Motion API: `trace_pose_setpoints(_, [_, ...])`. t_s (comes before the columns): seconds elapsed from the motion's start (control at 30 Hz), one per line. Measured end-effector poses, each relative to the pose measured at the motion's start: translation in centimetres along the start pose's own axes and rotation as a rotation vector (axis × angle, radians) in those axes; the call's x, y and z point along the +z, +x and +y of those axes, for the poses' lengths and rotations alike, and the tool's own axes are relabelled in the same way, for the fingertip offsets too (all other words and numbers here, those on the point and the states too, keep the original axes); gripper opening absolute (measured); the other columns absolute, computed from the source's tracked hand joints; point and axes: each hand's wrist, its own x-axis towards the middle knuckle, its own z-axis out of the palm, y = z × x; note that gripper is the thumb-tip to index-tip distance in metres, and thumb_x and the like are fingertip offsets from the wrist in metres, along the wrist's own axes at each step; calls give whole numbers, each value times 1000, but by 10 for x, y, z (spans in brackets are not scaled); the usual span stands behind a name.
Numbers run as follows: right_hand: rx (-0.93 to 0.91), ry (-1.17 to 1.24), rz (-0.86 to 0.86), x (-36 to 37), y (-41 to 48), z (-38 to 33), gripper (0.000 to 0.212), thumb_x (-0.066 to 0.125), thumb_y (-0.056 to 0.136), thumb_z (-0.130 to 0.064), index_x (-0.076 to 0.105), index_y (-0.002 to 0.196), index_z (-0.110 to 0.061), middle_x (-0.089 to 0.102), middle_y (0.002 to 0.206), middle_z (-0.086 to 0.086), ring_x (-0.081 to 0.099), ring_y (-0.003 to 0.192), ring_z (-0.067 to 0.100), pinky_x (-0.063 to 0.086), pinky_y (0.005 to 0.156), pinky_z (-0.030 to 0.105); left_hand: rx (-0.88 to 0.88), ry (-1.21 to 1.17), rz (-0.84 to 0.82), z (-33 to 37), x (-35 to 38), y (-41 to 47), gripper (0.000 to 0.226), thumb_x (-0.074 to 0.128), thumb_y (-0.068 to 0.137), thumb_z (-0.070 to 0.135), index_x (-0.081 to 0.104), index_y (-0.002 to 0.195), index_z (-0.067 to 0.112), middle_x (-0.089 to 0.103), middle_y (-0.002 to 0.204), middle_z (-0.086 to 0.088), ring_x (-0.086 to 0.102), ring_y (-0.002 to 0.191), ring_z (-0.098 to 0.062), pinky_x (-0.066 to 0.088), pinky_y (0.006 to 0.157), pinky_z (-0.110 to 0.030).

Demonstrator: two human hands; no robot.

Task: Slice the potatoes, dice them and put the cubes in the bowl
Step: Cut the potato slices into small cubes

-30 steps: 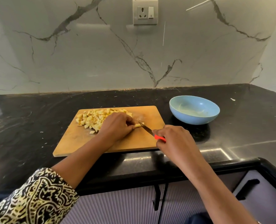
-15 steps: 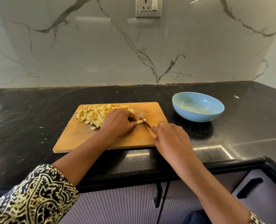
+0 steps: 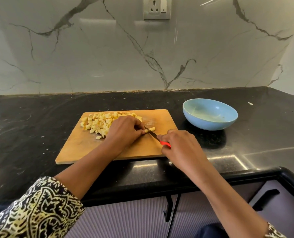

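The left hand (image 3: 123,129) is pinning a potato strip (image 3: 151,129) to the board (image 3: 84,148) with curled fingers, while the right hand (image 3: 178,146) is gripping the knife (image 3: 152,134) across it. Dicing is looking nearly finished; next, the piled cubes (image 3: 99,122) are needing transfer into the bowl (image 3: 209,115).

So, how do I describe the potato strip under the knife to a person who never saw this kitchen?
On the black counter lies a wooden cutting board. On its right half, the left hand holds a pale potato strip, and the knife crosses it. Unlike the cubes piled left of that hand, it is one long piece.
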Motion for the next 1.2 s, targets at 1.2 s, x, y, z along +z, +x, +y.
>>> trace_pose_setpoints(1.2, [163, 457, 270, 18, 13, 49, 31, 65, 90, -22, 66, 121, -27, 58, 72, -1, 51, 53, 9, 57, 58, 32, 137, 284, -20, -6, 0, 7, 36, 52, 90, 53, 59, 122, 37, 57, 126, 7, 48, 115, -14, 37, 92, -36])
